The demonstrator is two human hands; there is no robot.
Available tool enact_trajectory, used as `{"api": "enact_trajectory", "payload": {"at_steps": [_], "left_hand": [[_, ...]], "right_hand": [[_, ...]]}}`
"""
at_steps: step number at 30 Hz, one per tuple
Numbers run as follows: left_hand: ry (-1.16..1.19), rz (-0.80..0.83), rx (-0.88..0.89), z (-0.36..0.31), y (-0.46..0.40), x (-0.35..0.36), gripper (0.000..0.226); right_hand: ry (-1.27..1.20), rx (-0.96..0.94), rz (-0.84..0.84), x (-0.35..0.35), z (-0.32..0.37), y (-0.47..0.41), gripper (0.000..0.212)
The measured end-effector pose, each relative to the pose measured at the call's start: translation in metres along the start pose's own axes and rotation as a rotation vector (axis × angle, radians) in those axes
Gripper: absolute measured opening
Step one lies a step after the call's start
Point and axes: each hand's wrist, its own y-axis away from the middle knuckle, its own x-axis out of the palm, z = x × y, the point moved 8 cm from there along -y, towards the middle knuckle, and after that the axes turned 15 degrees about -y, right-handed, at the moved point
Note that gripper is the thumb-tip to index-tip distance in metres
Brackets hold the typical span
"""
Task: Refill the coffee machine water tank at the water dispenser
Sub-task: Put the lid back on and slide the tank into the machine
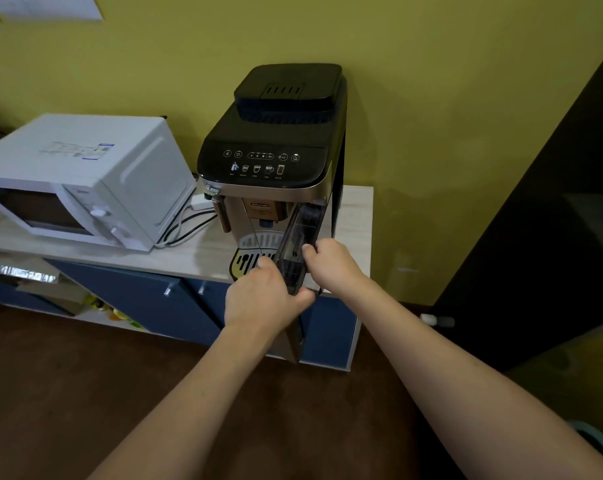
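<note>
Water tank [298, 244]: a dark, see-through container at the front right side of the coffee machine [272, 147], centre of the frame. It stands part-way out of its slot, its near end projecting past the machine front toward the person.
Left hand [263, 296]: wraps the tank's near lower end; the fingers [267, 263] lie on the left wall and the thumb tucks under the bottom corner. Judged purpose: to carry the weight as the tank leaves the slot.
Right hand [331, 263]: closes on the tank's right edge higher up, fingers [308, 249] curled over the rim. Judged purpose: to steady the tank and guide it straight.
Finger state: both hands hold the tank; neither is spread wide.
Task step: judged as withdrawal of the tank from the machine. No water dispenser is in view.
Water level: cannot tell.
Machine position: on a pale wood surface [357, 216] against the yellow wall, near the right-hand end, so the tank side has free access.
Drip tray [250, 259]: directly left of the left hand, below the spout.
Microwave [75, 178]: white, left of frame, on the same surface, well apart from the tank.
Brand: the front badge [260, 205] reads "De'Longhi".
Control panel [262, 162]: drink icons, a power symbol and "x2"; the small captions are illegible.
Microwave sticker [78, 148]: printed text, too small to read.
</note>
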Motion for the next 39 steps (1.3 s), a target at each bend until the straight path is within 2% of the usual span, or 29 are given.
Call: {"api": "enact_trajectory", "payload": {"at_steps": [15, 26, 31, 39], "left_hand": [[-0.011, 0.029, 0.009, -0.008, -0.004, 0.003, 0.053], [0.023, 0.066, -0.056, -0.036, -0.045, 0.004, 0.055], [0.006, 0.043, -0.071, -0.045, -0.063, 0.003, 0.054], [0.004, 0.029, -0.081, -0.049, -0.085, 0.005, 0.054]], "right_hand": [[-0.110, -0.034, -0.012, 0.001, -0.011, -0.003, 0.042], [-0.179, 0.043, 0.130, -0.021, -0.010, -0.039, 0.048], [-0.238, 0.109, 0.141, -0.031, -0.016, -0.057, 0.059], [-0.375, 0.121, 0.164, -0.032, -0.033, -0.078, 0.056]]}}
